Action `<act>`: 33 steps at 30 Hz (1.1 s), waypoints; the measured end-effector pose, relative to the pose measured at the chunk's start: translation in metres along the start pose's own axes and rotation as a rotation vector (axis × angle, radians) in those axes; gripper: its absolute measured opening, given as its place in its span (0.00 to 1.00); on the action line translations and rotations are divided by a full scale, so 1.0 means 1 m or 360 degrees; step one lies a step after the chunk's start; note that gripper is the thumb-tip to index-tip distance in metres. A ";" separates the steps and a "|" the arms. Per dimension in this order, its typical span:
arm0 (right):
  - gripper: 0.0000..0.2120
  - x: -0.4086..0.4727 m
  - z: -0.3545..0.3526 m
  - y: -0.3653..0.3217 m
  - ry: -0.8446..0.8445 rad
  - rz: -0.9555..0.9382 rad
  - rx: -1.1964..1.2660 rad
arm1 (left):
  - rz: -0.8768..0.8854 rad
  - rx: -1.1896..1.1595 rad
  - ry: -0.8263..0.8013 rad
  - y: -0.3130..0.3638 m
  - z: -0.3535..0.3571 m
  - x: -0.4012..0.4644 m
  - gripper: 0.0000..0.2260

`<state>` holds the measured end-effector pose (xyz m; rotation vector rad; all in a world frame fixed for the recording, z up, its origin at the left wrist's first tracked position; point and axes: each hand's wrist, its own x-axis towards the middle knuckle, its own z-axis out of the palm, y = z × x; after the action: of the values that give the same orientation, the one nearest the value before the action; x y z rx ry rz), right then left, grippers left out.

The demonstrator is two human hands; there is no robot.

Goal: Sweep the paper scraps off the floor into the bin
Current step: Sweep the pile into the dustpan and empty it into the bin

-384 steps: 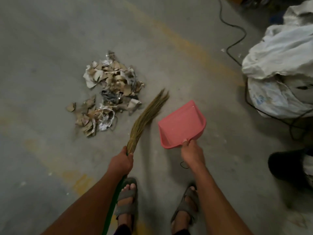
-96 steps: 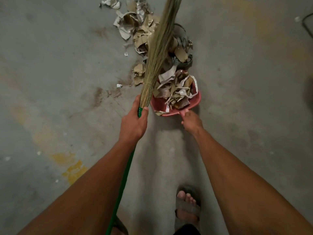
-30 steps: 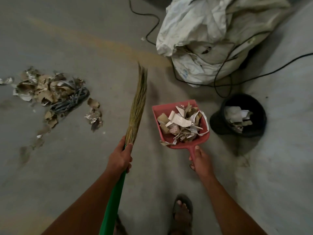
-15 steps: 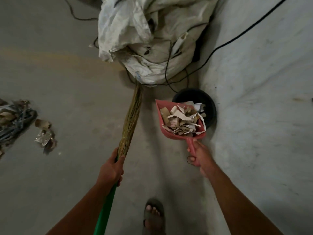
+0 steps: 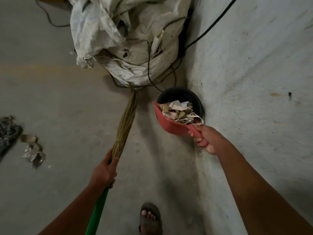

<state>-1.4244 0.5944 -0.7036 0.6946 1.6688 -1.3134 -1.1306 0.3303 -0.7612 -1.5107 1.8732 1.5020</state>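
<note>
Scraps (image 5: 179,112) heaped in dustpan (image 5: 171,124), tilted over bin (image 5: 179,95) rim at 1 o'clock, ready for dumping. Right hand (image 5: 208,138) grips pan handle. Left hand (image 5: 105,172) grips broom (image 5: 125,122), parked aside. More scraps (image 5: 32,150) on floor (image 5: 59,102), 9 o'clock.

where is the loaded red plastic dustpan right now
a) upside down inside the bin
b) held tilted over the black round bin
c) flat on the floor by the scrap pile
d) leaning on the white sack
b: the right hand grips the handle of the red plastic dustpan, which hangs tilted above the black round bin beside the wall, with the paper scraps in its scoop.
</note>
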 end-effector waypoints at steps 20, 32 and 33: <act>0.11 -0.037 -0.010 -0.011 0.0037 0.0059 -0.0141 | 0.0034 0.0040 -0.0035 0.009 0.014 -0.008 0.25; 0.04 -0.073 -0.001 -0.027 0.0296 0.0003 -0.0593 | 0.0046 0.0033 -0.0020 -0.010 0.004 -0.017 0.26; 0.06 -0.073 -0.001 -0.028 0.0314 -0.0005 -0.0654 | 0.0051 0.0030 -0.0025 -0.011 0.004 -0.018 0.25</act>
<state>-1.4150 0.5939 -0.6264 0.5863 2.0199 -0.8815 -1.1153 0.3448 -0.7554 -1.4637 1.9058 1.5016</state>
